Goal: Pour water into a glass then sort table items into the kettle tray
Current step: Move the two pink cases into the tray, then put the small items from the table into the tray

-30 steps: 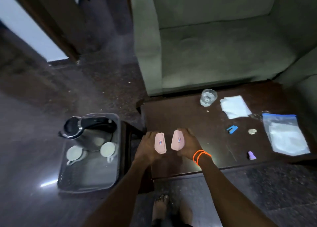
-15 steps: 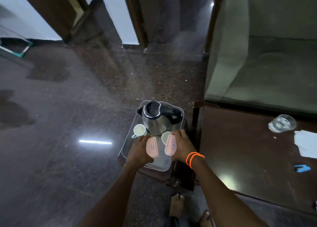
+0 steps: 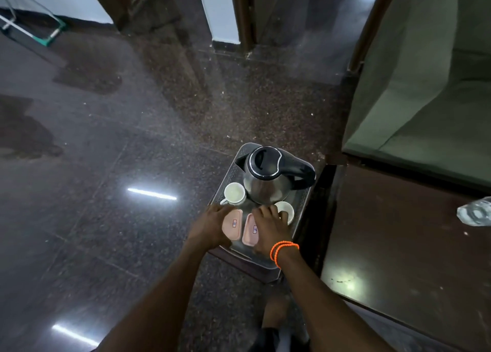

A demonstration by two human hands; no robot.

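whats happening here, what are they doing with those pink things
A person is bent over the kettle tray on a low stand, setting two pink items into its near end. The left hand holds one pink item and the right hand holds the other, side by side. Behind them on the tray stand the kettle and two white cups, one just past the right fingers. A glass sits on the dark table to the right.

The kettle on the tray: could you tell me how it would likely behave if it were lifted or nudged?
The kettle looks rigid, with a steel body and a black handle, so probably easy to grip. Its wide base on the tray suggests sliding rather than tipping. How heavy it is cannot be told; its lid is closed.
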